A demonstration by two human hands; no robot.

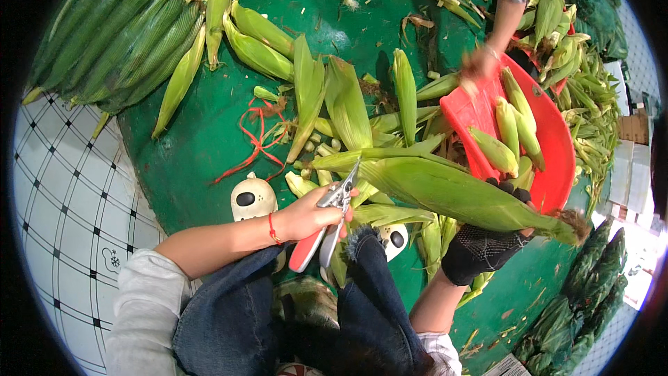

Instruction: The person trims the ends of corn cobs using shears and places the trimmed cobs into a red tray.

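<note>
My left hand (313,214), bare with a red string on its wrist, is closed around pruning shears (338,199) with silver blades and a red-and-grey handle. The blade tips lie at the stalk end of a green ear of corn (442,184); whether they touch it I cannot tell. In a black, dotted glove, my right hand (483,254) grips this ear from below, close to its brown silk end. The husk is still around the ear, which lies almost level across my lap. Several husked leaves and cut stalk pieces (327,152) lie just beyond the blades.
A red basin (560,160) at the right holds trimmed ears; another person's blurred hand (481,66) is over its rim. Green mesh sacks (125,35) of corn lie far left. Red string (257,141) and loose ears (261,52) are on the green floor sheet (188,160).
</note>
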